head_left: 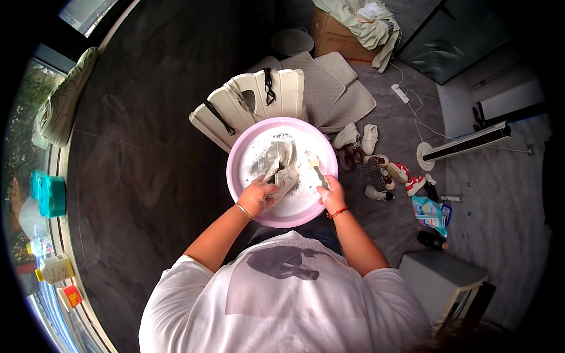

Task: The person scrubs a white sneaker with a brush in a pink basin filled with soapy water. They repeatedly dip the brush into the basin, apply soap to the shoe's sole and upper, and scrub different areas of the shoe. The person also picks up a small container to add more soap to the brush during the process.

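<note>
My left hand (260,196) grips a wet white shoe (286,180) with small red and green decoration, holding it over a pink plastic basin (238,152). Another pale form beside the shoe, among the suds, is too blurred to tell apart. In my right hand (332,194) is a scrub brush (318,172) with a grey-and-white handle, its head at the foam to the right of the shoe. White suds (282,211) cover the water and hide what lies beneath.
Beyond the basin, shoelaces (269,86) hang over a cream slatted chair back (287,92). Grey mats (324,90) lie behind it. To the right are several shoes (375,172), a detergent bag (428,214) and a tower fan (468,141). A large shoe (64,103) rests on the left sill.
</note>
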Available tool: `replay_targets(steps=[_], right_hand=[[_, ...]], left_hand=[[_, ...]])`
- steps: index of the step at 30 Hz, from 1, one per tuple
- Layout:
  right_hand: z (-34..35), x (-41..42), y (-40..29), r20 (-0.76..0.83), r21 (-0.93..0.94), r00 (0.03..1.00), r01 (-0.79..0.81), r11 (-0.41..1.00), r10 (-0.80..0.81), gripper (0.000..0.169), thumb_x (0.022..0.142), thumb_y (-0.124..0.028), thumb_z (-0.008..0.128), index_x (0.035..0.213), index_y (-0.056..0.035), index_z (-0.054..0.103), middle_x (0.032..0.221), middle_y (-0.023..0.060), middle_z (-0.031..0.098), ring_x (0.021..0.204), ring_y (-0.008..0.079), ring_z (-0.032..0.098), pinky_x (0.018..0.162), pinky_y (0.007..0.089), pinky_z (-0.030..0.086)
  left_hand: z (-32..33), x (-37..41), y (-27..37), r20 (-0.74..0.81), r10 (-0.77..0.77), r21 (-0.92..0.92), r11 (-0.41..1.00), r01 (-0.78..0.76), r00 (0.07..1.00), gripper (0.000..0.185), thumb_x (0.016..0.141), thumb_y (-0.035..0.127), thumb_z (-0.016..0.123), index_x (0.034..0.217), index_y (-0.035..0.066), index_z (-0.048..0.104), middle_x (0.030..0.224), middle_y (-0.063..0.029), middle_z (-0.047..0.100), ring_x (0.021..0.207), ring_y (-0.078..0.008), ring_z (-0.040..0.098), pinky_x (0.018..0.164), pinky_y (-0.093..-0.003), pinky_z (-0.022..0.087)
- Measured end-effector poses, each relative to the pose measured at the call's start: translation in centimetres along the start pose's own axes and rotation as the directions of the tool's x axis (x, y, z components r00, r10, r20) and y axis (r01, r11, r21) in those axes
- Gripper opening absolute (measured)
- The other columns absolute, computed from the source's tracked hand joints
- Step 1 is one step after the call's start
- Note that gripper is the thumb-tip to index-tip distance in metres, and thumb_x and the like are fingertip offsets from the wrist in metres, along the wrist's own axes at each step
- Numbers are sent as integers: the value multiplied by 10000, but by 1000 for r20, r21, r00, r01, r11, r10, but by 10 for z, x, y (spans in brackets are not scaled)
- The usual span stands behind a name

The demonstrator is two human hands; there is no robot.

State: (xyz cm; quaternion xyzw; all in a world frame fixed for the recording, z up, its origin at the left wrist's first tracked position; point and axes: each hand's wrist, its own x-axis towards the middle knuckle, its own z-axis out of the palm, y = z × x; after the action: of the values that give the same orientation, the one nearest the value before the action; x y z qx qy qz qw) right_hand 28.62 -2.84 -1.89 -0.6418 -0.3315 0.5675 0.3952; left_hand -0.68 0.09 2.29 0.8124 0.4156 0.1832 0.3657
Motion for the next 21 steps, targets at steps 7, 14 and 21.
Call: replay_targets(steps=[7, 14, 21], right_hand=[[2, -1, -2, -19, 34, 1000, 5, 999, -5, 385, 835, 35, 626, 1214, 44, 557, 896, 93, 644, 491, 140, 553, 420, 287, 442], [0, -2, -2, -2, 64, 1000, 22, 998, -22, 360, 840, 37, 610, 1197, 37, 564, 909, 81, 622, 519, 139, 560, 423, 282, 457], [0, -4, 0, -33, 84, 999, 28, 996, -25, 342, 842, 34, 609, 1182, 35, 569, 892, 79, 623, 503, 138, 554, 423, 280, 455]], left_hand=[[23, 25, 5, 103, -459, 216, 876, 431, 882, 558, 732, 172, 824, 1172, 49, 503, 1092, -233, 673, 1075, -449, 610, 937, -492, 498], [64, 27, -35, 227, -520, 460, 802, 380, 823, 513, 849, 443, 698, 1105, 29, 535, 988, -206, 702, 945, -427, 660, 869, -476, 524], [59, 47, -15, 246, -600, 511, 748, 425, 761, 395, 920, 378, 595, 1092, 25, 624, 979, -176, 727, 946, -400, 689, 853, -478, 543]])
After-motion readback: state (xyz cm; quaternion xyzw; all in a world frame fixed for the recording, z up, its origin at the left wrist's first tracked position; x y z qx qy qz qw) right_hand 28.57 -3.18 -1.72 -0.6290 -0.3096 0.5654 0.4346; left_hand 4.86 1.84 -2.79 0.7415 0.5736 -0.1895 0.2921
